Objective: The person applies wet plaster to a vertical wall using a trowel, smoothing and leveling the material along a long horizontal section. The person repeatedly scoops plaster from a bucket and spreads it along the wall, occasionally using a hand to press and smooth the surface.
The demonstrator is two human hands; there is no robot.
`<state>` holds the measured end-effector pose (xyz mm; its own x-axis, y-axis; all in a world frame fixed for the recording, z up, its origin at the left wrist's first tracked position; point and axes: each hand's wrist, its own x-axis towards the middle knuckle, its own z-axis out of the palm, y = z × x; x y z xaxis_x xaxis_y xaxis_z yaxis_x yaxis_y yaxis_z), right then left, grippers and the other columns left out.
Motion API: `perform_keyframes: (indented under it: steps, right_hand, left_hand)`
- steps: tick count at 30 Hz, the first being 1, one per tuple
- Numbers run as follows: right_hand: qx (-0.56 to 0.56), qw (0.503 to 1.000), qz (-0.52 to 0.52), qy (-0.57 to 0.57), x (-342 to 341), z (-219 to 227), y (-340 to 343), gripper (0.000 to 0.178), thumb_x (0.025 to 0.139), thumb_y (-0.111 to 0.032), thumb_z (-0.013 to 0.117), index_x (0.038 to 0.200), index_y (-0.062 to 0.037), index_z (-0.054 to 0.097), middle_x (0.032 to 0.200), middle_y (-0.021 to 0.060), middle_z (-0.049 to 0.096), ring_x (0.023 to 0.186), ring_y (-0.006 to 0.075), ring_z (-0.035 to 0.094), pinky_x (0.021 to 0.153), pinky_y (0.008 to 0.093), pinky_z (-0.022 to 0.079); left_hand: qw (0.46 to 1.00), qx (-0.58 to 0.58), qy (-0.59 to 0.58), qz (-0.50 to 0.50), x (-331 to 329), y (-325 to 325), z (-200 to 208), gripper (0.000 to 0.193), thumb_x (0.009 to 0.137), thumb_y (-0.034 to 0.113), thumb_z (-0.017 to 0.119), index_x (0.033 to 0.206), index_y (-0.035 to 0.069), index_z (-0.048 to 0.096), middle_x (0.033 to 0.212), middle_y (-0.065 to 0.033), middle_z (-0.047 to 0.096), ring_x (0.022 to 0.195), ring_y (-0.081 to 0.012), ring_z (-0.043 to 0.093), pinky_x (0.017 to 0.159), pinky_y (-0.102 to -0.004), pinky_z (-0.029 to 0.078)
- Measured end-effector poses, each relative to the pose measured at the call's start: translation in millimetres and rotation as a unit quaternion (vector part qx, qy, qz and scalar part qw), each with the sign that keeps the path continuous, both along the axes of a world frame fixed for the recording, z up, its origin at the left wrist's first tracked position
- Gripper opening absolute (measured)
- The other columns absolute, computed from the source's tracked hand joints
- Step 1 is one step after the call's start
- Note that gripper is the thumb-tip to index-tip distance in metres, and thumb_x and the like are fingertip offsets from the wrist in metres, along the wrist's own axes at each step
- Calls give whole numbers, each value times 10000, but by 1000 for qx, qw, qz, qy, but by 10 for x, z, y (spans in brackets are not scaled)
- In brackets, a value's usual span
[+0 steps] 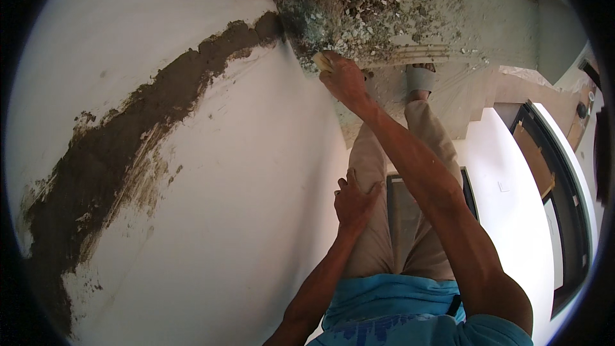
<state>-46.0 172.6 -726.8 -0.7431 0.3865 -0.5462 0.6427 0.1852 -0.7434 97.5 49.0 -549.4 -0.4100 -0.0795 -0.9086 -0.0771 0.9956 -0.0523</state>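
My right hand (346,82) reaches out over the edge of a debris-strewn step, its fingers closed round a small pale yellow block (322,62). The block's exact kind is not clear, as the hand covers much of it. Just beyond lies loose rubble (349,9) of brown crumbs and white chips, against the foot of the white wall (250,173). My left hand (357,200) rests on my left trouser leg (369,160) near the knee, fingers spread and holding nothing.
A rough band of dark brown mortar (138,115) runs diagonally along the wall, with smears beside it. The step (500,22) spans the far side. My foot in a grey shoe (420,79) stands by its edge. A dark-framed opening (544,154) is at the right.
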Motion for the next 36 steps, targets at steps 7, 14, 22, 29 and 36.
perform_keyframes:
  steps: [7, 14, 22, 29, 36]
  right_hand:
    - [42, 998, 34, 6, -73, 90, -256, 384, 799, -88, 670, 1164, 12, 602, 894, 240, 706, 825, 406, 706, 768, 504, 576]
    - [31, 998, 61, -6, -87, 555, -274, 481, 796, -83, 683, 1249, 23, 562, 903, 254, 685, 778, 415, 707, 681, 484, 588]
    - [24, 999, 1, 43, 186, 754, -201, 553, 763, -51, 662, 1306, 5, 572, 936, 261, 688, 802, 425, 695, 737, 498, 572]
    - [43, 999, -1, 15, 124, 414, -163, 534, 796, -90, 662, 1316, -17, 565, 900, 238, 697, 813, 420, 694, 731, 491, 581]
    - [10, 1000, 27, -7, -24, 955, -320, 603, 769, -25, 668, 1359, 3, 548, 914, 244, 664, 761, 408, 680, 692, 486, 552]
  left_hand:
    - [1000, 4, -1, -9, -37, -27, -17, 894, 794, 562, 745, 1441, 23, 446, 1209, -263, 581, 1009, -473, 637, 847, -527, 540]
    - [1000, -1, -11, -28, -124, -19, -13, 867, 805, 552, 747, 1436, 43, 441, 1225, -247, 591, 1021, -445, 649, 897, -512, 526]
    - [999, -5, -15, -41, -148, -83, -59, 846, 800, 531, 755, 1435, 64, 447, 1224, -222, 609, 1023, -425, 657, 912, -500, 520]
    - [1000, 12, -15, -13, -163, -116, -60, 889, 799, 586, 729, 1439, 32, 458, 1226, -250, 586, 1036, -455, 631, 887, -514, 528]
    - [999, -10, -42, -10, -210, -92, -87, 808, 819, 527, 729, 1409, 37, 476, 1204, -260, 585, 1037, -471, 626, 881, -526, 527]
